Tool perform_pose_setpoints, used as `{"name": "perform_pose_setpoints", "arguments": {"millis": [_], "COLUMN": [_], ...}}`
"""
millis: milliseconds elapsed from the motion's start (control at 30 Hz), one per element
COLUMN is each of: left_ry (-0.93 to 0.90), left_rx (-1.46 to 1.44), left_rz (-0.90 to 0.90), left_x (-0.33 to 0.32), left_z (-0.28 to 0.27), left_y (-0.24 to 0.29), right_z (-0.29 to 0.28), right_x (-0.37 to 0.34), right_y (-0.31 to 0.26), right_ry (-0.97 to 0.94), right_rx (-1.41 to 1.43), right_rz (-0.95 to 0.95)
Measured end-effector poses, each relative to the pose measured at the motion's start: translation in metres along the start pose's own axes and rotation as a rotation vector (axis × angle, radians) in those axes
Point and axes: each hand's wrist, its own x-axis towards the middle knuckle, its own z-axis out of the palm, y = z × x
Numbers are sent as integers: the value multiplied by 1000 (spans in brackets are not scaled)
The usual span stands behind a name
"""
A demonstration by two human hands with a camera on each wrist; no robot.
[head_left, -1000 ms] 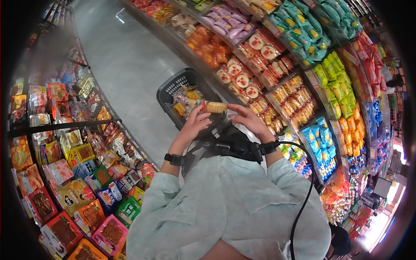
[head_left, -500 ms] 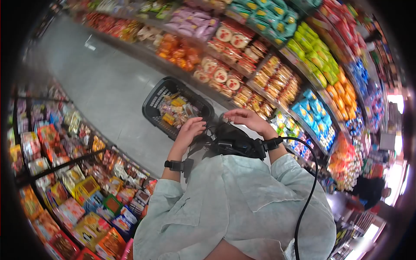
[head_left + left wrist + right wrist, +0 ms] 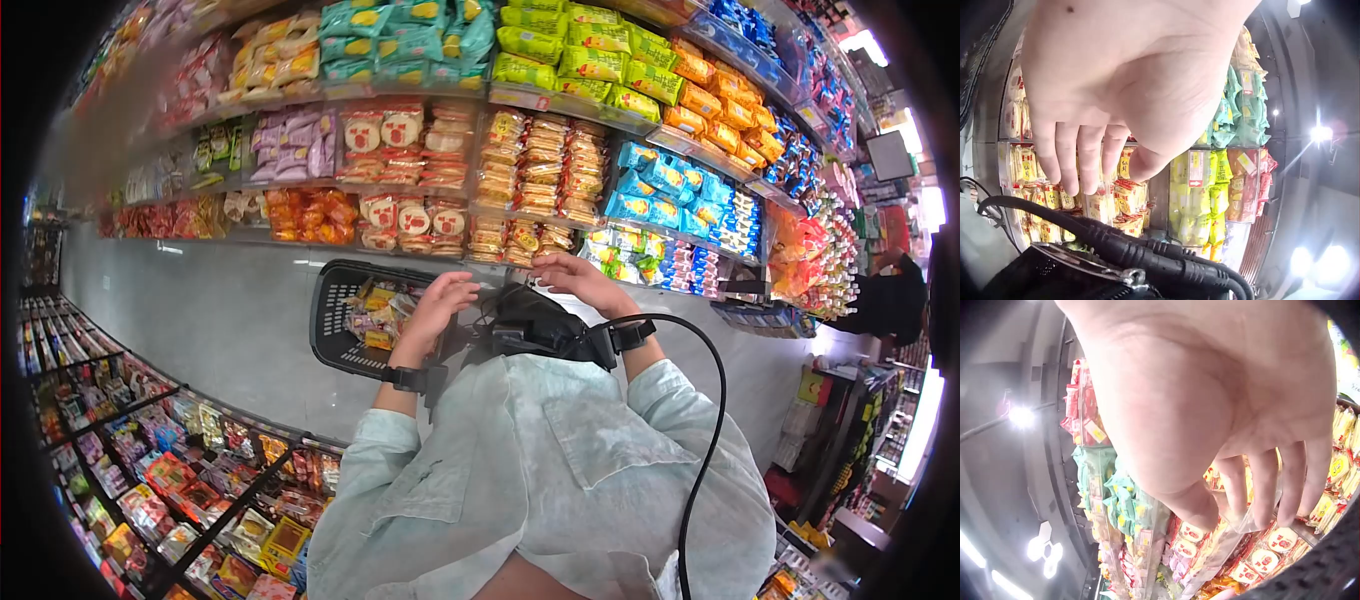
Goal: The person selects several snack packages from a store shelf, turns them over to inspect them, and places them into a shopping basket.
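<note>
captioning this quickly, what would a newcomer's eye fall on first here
Probably the lime-green packets at the top middle of the head view, with sky-blue packets below and to the right. Next, likely, the dark basket of wrapped snacks, mostly left of the left hand, which holds nothing.

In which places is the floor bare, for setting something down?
Bare floor lies left of the black basket, up to the lower-left display, and between the right sleeve and the shelves ahead. Those shelves are crowded with snack packets; the basket holds some too.
</note>
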Motion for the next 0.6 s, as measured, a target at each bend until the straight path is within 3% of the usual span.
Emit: {"name": "perform_pose_setpoints", "arguments": {"millis": [67,200,333,433,600], "left_ry": [11,42,93,105,124], "left_rx": [37,70,71,105,224], "left_rz": [-19,-32,-77,-114,-129], "left_x": [19,56,89,113,148], "left_z": [10,24,36,40,58], "left_y": [11,30,46,58,89], "right_z": [-32,-75,-117,-134,-149], "right_x": [18,44,85,115,131], "right_y": [6,-33,-46,-42,-48], "right_ry": [-15,34,12,102,89], "right_rx": [47,26,4,-101,-203], "right_rz": [12,60,-4,-24,-7]}}
